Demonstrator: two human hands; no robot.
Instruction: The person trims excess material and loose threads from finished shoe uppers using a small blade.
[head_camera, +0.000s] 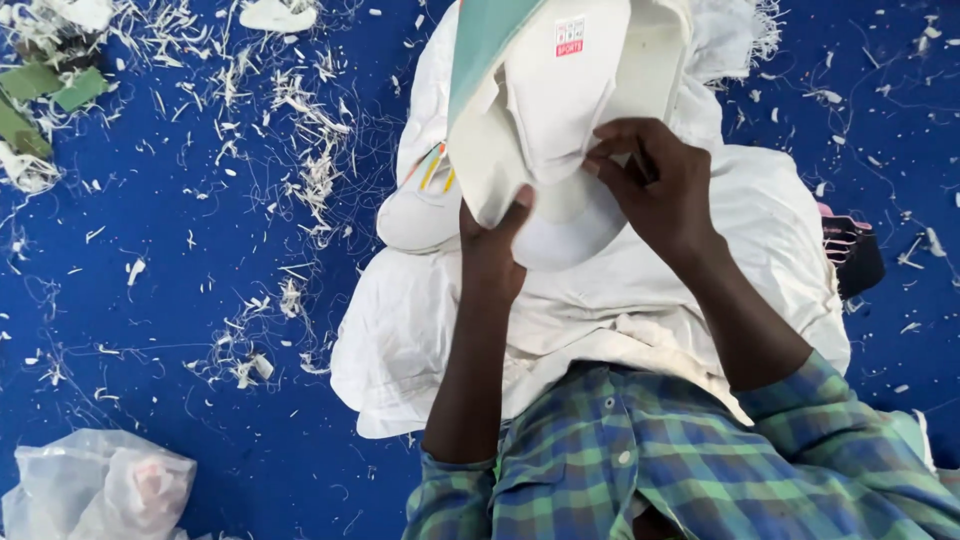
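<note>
Both hands closed on white cap (560, 110): left hand (492, 250) pinching lower edge, right hand (660, 190) gripping middle

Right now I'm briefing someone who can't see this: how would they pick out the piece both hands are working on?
Start at the big white cloth heap on the blue floor. Above its middle, the left hand and right hand hold a white cap. Unlike the loose cloth around it, it is stiff and shaped, with a teal-edged brim and a small red-and-white label.
</note>
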